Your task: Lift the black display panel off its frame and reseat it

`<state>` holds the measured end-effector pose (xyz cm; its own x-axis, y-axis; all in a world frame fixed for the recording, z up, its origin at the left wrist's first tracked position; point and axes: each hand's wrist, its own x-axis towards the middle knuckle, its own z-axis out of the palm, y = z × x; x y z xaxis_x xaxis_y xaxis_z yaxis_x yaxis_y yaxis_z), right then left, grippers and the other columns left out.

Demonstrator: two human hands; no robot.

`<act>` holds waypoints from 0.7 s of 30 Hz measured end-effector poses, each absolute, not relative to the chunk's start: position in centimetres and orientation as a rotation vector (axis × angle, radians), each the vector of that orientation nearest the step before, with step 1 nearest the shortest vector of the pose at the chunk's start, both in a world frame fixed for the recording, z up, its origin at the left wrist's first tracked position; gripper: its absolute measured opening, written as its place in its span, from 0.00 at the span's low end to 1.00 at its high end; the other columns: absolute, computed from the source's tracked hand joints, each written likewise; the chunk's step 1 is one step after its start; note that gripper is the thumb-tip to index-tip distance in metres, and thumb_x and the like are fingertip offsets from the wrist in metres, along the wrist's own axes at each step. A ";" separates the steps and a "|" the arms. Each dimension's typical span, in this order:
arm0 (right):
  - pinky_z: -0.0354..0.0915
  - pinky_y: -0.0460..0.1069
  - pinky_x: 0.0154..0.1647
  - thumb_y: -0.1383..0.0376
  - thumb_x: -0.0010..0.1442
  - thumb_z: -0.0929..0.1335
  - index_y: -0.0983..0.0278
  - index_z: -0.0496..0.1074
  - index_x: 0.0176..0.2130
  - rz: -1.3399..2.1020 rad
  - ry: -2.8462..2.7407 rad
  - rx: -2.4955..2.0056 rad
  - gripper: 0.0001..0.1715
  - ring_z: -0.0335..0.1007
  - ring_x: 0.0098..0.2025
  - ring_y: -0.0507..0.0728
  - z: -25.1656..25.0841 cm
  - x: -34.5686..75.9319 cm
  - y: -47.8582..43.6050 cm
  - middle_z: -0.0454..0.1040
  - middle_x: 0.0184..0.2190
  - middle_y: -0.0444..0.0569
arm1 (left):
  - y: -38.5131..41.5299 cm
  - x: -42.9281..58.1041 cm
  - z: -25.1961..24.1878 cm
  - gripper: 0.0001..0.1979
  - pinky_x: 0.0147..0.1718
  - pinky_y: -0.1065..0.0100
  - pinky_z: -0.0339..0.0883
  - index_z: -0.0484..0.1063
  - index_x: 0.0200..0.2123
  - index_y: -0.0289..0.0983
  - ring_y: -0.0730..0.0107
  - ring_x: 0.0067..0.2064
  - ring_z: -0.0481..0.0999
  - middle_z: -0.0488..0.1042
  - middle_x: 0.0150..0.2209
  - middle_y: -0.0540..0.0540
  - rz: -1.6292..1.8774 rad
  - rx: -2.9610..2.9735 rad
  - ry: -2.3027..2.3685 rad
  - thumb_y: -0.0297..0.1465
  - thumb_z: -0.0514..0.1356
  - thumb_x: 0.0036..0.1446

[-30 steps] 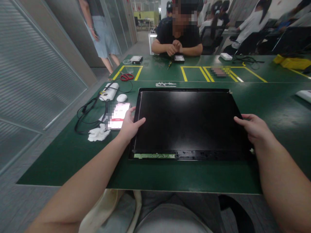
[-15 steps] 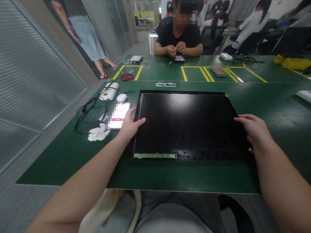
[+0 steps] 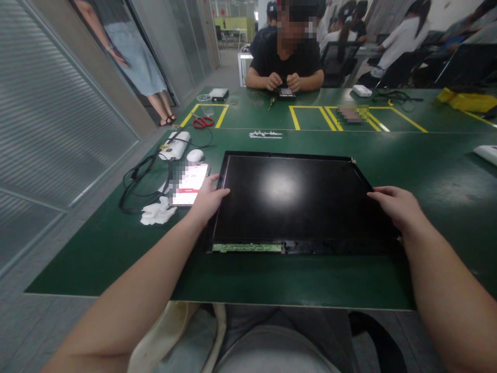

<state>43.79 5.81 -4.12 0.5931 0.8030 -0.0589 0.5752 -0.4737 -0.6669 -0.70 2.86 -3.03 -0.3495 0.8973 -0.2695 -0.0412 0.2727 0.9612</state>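
Note:
A large black display panel (image 3: 295,199) lies in front of me on the green table (image 3: 252,280), with a green circuit strip (image 3: 247,248) along its near edge. My left hand (image 3: 205,199) grips the panel's left edge, thumb on top. On the right edge my right hand (image 3: 396,207) holds the panel, fingers curled over it. The panel looks nearly flat on the table.
Left of the panel lie a lit phone (image 3: 189,184), a crumpled tissue (image 3: 156,213), a white mouse (image 3: 194,155), black cables (image 3: 135,181) and red scissors (image 3: 202,122). A person (image 3: 289,57) sits opposite, handling a small device. Yellow tape boxes mark the far table.
The panel's far edge has come down toward the table, so the panel lies flatter. Both hands kept their hold on its sides. A person at the back left walked further away.

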 end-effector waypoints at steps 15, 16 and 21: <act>0.69 0.54 0.46 0.61 0.54 0.75 0.65 0.78 0.43 0.500 -1.337 -2.303 0.17 0.75 0.38 0.60 -4.7 45.1 6.2 0.80 0.38 0.52 | 3.1 -0.7 -3.2 0.33 0.34 0.60 0.77 0.67 0.62 0.36 0.58 0.29 0.81 0.80 0.28 0.50 1.240 0.809 1.587 0.18 0.65 0.53; 0.69 0.54 0.46 0.61 0.55 0.75 0.65 0.78 0.44 0.494 -1.346 -2.310 0.17 0.76 0.38 0.60 -4.7 45.2 6.3 0.80 0.38 0.53 | 3.0 -0.7 -3.1 0.32 0.34 0.60 0.77 0.67 0.62 0.36 0.58 0.29 0.81 0.80 0.28 0.50 1.242 0.806 1.584 0.18 0.65 0.53; 0.71 0.54 0.42 0.58 0.55 0.73 0.66 0.79 0.46 0.409 -1.466 -2.280 0.20 0.77 0.37 0.60 -5.8 46.3 6.6 0.81 0.38 0.54 | 2.6 -0.5 -2.7 0.33 0.34 0.62 0.78 0.67 0.63 0.35 0.61 0.28 0.81 0.81 0.29 0.49 1.264 0.768 1.544 0.16 0.65 0.54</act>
